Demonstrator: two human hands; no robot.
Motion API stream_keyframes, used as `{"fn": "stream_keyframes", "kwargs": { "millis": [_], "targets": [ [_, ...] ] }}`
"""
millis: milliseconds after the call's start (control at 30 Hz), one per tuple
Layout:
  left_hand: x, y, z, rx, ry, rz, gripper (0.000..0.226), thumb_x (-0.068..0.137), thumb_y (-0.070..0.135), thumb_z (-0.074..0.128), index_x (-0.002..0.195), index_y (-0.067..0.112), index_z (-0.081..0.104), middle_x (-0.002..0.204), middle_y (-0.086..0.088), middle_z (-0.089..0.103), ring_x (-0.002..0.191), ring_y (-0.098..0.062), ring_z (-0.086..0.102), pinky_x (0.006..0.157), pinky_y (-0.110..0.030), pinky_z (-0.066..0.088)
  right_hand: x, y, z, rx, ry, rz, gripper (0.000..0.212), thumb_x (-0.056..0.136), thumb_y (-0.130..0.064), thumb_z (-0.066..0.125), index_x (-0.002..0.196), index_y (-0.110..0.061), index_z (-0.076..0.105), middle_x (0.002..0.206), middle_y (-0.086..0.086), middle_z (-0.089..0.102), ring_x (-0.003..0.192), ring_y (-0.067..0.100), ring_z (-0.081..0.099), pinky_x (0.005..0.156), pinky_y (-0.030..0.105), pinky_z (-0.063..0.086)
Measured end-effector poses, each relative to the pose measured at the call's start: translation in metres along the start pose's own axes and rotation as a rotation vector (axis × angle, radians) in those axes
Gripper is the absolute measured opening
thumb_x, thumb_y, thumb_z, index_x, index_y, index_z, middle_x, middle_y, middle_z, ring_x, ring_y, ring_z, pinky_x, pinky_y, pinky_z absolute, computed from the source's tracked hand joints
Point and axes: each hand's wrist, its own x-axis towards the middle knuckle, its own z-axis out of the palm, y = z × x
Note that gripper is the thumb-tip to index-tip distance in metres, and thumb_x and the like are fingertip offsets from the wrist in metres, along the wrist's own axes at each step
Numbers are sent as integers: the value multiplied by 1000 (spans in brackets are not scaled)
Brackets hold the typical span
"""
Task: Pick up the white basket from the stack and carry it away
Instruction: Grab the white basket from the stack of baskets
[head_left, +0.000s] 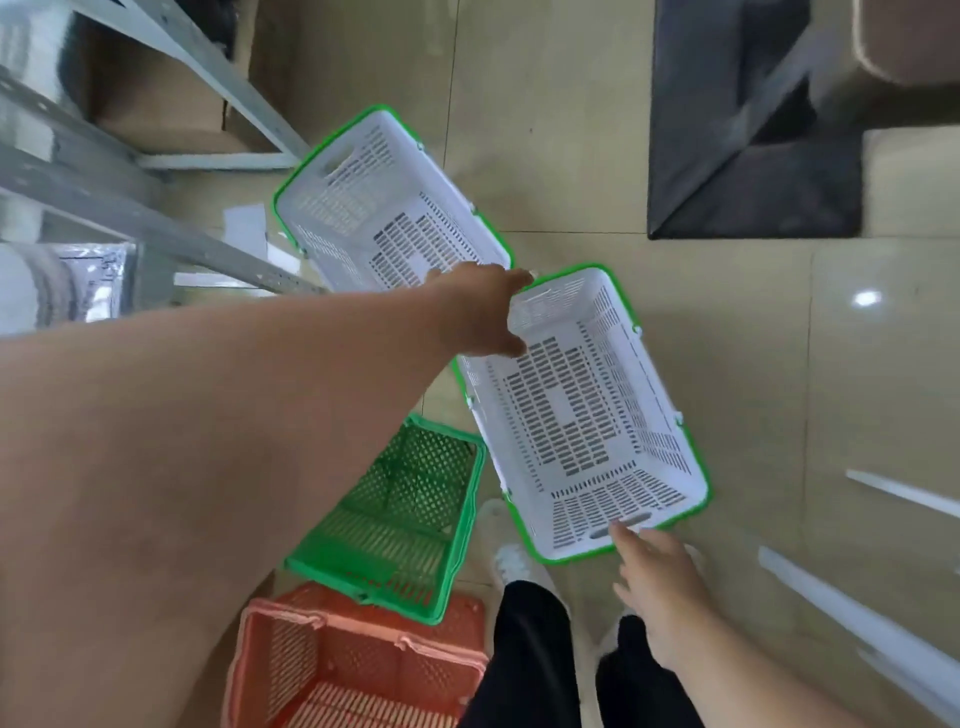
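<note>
A white basket with a green rim (597, 499) hangs tilted above the tiled floor in the middle of the view, empty. My left hand (485, 312) reaches across and grips its far end, thumb inside and fingers over the rim. My right hand (654, 577) is at its near end with fingers spread, the fingertips touching the wall by the handle slot. A second white basket with a green rim (363, 171) sits just beyond, at the upper left, close to the first one's far end.
A green basket (405, 519) rests on a salmon basket (353, 665) at the lower left. Grey metal shelving (156, 223) runs along the left. A black mat (753, 156) lies at the upper right. My legs in black trousers (535, 649) stand below.
</note>
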Motion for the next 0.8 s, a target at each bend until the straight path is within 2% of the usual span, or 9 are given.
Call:
{"fn": "stream_keyframes", "kwargs": {
  "millis": [67,167,233,333,433,533,633,733,800],
  "targets": [
    [22,0,21,23,-19,-28,99,84,59,82,168,37,33,160,-3,55,147,-35,47,116,-63,35,26,14,12,114,-13,116,60,95,-46,76,141,-11,58,111,12,67,94,27,67,99,52,57],
    [48,2,44,43,-20,-52,92,87,45,82,166,28,37,157,-8,56,143,-37,50,113,-60,45,57,27,24,199,23,201,42,93,-43,79,113,-9,66,104,17,66,97,33,69,100,56,56],
    [66,6,57,33,-16,-86,87,90,36,78,166,22,37,157,-13,55,142,-40,51,111,-59,49,73,35,34,198,37,214,53,94,-44,78,130,-9,62,103,15,65,93,30,66,103,60,53],
    [88,12,79,14,-12,-70,87,93,28,71,170,21,31,159,-18,54,141,-45,53,112,-57,50,89,45,40,190,44,220,82,94,-44,76,161,-30,31,140,12,59,123,32,59,109,56,49],
    [99,16,97,19,6,-69,88,95,27,69,172,24,26,155,-20,57,136,-46,57,108,-55,51,104,54,43,202,158,239,80,94,-41,76,157,-30,27,135,9,61,116,32,64,99,50,54],
    [107,14,112,-19,-6,-67,87,93,25,71,170,23,28,136,-22,65,121,-45,63,102,-55,55,113,54,49,206,210,265,73,93,-40,74,149,-24,31,126,11,64,109,35,66,94,50,56],
    [110,9,127,-42,-43,-79,95,94,25,77,172,24,24,155,-21,58,134,-46,59,110,-57,50,124,49,55,217,234,305,78,92,-41,75,151,-20,28,131,13,63,113,37,66,99,54,55],
    [114,0,138,-58,-56,-80,100,93,23,79,174,24,19,166,-18,48,143,-46,53,116,-57,45,132,43,58,281,265,241,76,95,-26,73,156,-14,27,147,20,53,124,38,61,105,54,51],
    [117,-3,143,-61,-59,-76,101,93,21,78,174,24,19,173,-14,40,147,-45,49,119,-59,42,135,42,60,325,277,214,73,96,-17,70,157,-13,29,153,18,49,113,31,58,105,54,51]
  ]
}}
